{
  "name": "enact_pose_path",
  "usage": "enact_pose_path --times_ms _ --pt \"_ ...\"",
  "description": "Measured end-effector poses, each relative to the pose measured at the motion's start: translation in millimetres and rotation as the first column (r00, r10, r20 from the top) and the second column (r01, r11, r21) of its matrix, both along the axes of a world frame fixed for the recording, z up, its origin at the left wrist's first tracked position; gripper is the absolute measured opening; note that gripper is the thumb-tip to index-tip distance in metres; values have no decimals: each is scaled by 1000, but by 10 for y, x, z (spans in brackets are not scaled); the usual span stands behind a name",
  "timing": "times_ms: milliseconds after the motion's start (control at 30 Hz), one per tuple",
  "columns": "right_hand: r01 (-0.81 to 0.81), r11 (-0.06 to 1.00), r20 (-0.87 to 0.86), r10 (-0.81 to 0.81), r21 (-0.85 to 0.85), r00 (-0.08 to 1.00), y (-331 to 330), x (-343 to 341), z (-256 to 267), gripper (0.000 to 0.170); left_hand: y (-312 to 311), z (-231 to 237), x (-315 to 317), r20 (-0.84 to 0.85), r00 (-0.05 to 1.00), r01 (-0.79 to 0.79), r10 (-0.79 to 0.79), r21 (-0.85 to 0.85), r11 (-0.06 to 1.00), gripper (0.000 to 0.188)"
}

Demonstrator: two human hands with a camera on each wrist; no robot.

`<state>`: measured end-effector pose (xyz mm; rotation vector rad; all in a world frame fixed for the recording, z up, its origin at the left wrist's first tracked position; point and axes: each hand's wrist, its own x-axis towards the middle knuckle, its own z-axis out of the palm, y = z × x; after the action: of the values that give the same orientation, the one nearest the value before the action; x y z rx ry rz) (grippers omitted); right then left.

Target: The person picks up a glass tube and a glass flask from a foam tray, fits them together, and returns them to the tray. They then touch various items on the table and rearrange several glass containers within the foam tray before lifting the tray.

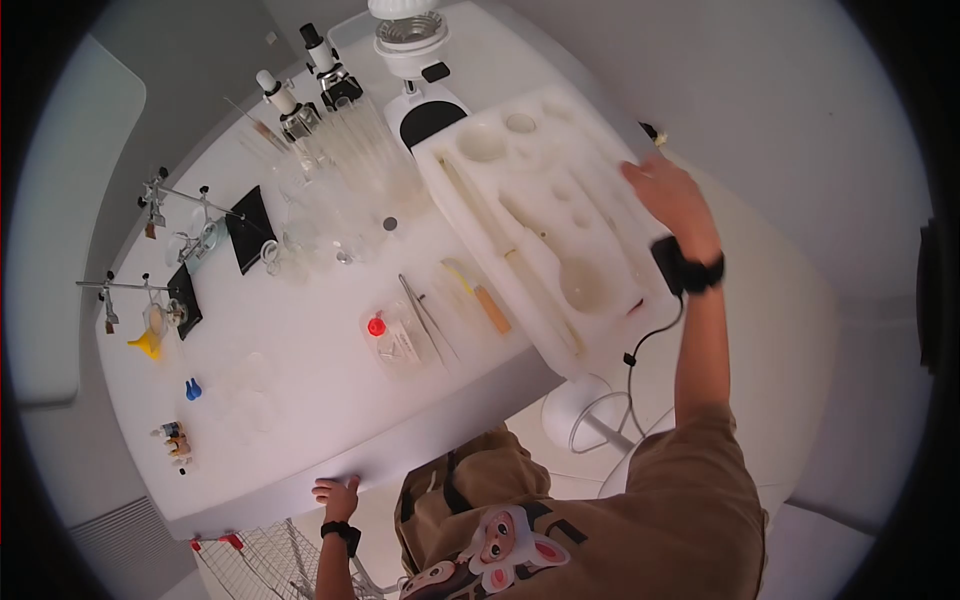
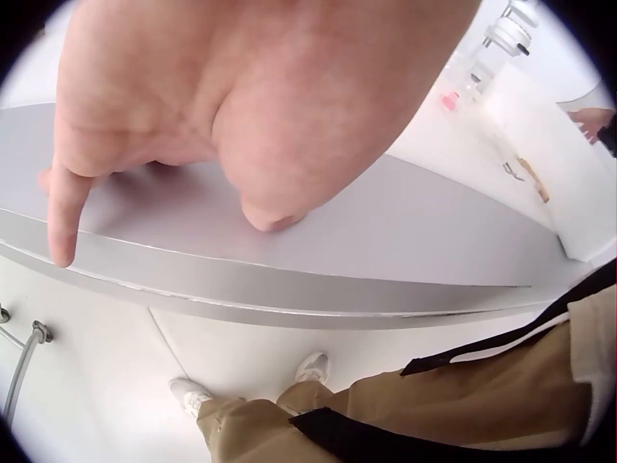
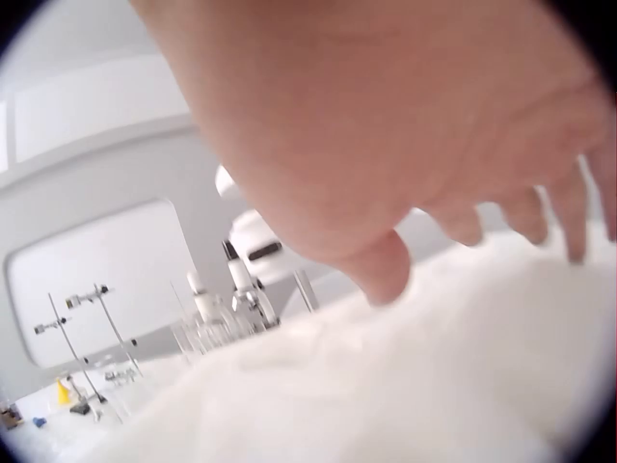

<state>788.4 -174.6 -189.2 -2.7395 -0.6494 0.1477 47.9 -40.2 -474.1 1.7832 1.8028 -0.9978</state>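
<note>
A large white foam tray (image 1: 520, 175) with moulded hollows lies at the right end of the table, jutting past its front edge. At the tray's far right side is my right hand (image 1: 668, 200), its fingers spread in the right wrist view, close over the white foam (image 3: 318, 386). My left hand (image 1: 338, 495) rests on the grey front edge of the table (image 2: 386, 231), with its fingers loosely extended and nothing held. Nearest the tray's left side lie a wooden-handled tool (image 1: 491, 310) and metal tweezers (image 1: 425, 312).
Glass tubes (image 1: 365, 140), two microscopes (image 1: 330, 75) and a white lamp-like device (image 1: 412, 45) stand behind. Clamp stands (image 1: 250, 225), a yellow funnel (image 1: 147, 344) and small bottles (image 1: 174, 440) sit at the left. A clear box with a red cap (image 1: 377, 326) lies near the front.
</note>
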Motion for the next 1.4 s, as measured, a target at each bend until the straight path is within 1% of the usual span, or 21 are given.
enact_pose_path --times_ms 100,200,267,300,367,400,433,467,500,567,600,633,700,800,867,1000,1067,1100,1167,1267,1400 --pt "205 970 39 -202 -134 979 -675 -295 22 50 14 -41 -67 -19 998 62 -62 -12 998 120" --pt "275 936 2 -282 -219 960 -1276 -572 -437 58 3 -26 -89 5 996 87 -87 17 996 120" --pt "349 930 -321 -368 -117 873 -1541 -748 -657 69 -5 -122 -182 42 994 98 -103 105 990 119" --pt "462 886 -575 -399 -40 714 -1371 -962 -420 75 -23 -100 -167 41 993 105 -109 102 989 119" --pt "525 843 -774 -251 121 582 -1420 -1144 -612 71 -23 -50 -135 100 994 44 -55 105 994 118" --pt "530 839 -778 -251 121 575 -1426 -1177 -675 71 -10 -36 -111 93 994 51 -61 108 993 118" --pt "616 758 -920 -55 215 389 -1431 -1217 -718 68 8 -18 -90 89 995 40 -47 84 996 118" --pt "711 651 -964 179 267 198 -1433 -1266 -764 66 30 17 -71 86 996 28 -33 60 998 118" --pt "716 645 -964 183 267 195 -1428 -1316 -838 66 55 58 -51 80 996 35 -40 65 997 118" --pt "679 647 -935 182 347 305 -1396 -1388 -956 57 70 85 -23 77 997 12 -13 20 1000 119" --pt "696 641 -942 153 324 298 -1342 -1432 -961 48 67 74 -17 79 997 12 -14 22 1000 119" --pt "696 639 -941 156 327 299 -1321 -1448 -969 48 68 60 -11 74 997 18 -20 22 1000 119" --pt "760 582 -955 219 291 198 -1280 -1458 -1004 41 83 106 10 66 997 24 -26 28 999 120" --pt "779 530 -939 257 335 229 -1230 -1464 -1111 38 95 63 -57 87 996 -4 5 -5 1000 121" --pt "792 505 -934 277 343 228 -1242 -1449 -1248 39 109 -195 -181 -43 995 93 -89 103 990 127" --pt "838 421 -916 346 346 204 -1264 -1395 -1353 40 92 -430 -318 -79 989 134 -122 166 977 128" --pt "845 397 -903 376 357 205 -1235 -1385 -1264 35 124 -288 -230 -67 992 109 -106 38 993 127" --pt "860 363 -894 399 359 205 -1232 -1404 -1242 30 141 -209 -196 -70 993 102 -99 42 994 127" --pt "861 362 -892 404 358 201 -1287 -1405 -1282 29 131 -83 -96 32 999 -25 26 -17 1000 126" --pt "859 345 -888 398 379 232 -1324 -1355 -1249 27 21 -26 -3 8 999 40 -41 118 992 126" --pt "833 364 -888 360 418 288 -1481 -1277 -1239 25 -24 67 -2 57 997 54 -60 100 993 121"
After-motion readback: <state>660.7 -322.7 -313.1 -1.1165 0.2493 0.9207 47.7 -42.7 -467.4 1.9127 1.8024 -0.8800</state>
